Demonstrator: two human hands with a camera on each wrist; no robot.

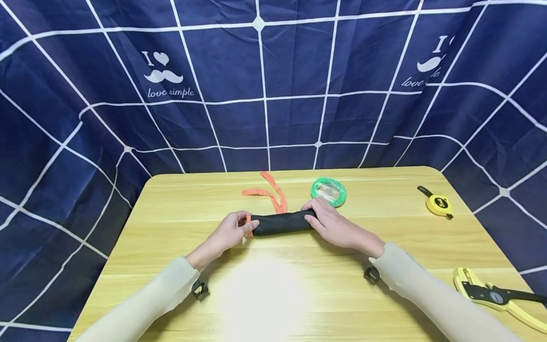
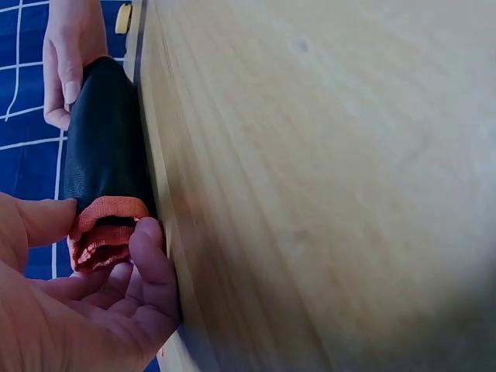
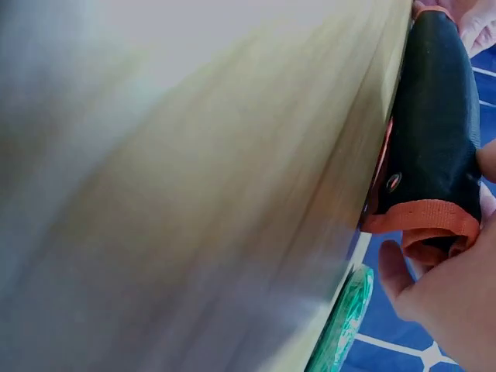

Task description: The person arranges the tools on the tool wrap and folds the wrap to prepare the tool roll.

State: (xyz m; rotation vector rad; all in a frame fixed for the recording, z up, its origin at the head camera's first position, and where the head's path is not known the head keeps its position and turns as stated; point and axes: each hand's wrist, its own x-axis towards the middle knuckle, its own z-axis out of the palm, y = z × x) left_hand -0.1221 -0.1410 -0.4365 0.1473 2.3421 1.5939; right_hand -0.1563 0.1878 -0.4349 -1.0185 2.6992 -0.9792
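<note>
A black tool roll (image 1: pixel 282 224) with orange edging lies rolled up across the table, its two orange ties (image 1: pixel 279 202) spread out behind it. At its left end my left hand (image 1: pixel 231 230) grips the orange rim (image 2: pixel 116 208), thumb on one side and fingers curled on the other. My right hand (image 1: pixel 331 223) holds the opposite end, with the thumb on the near side and fingers over the top. In the right wrist view, a metal eyelet (image 3: pixel 394 183) shows near that end, and the rolled layers are visible inside the orange edge.
Just behind my right hand lies a coil of green wire (image 1: pixel 329 191). A yellow tape measure (image 1: pixel 438 204) is at the back right of the wooden table (image 1: pixel 179 199). Yellow-and-black wire strippers (image 1: pixel 491 294) lie at the right edge. A blue checked curtain (image 1: pixel 290 123) surrounds the table.
</note>
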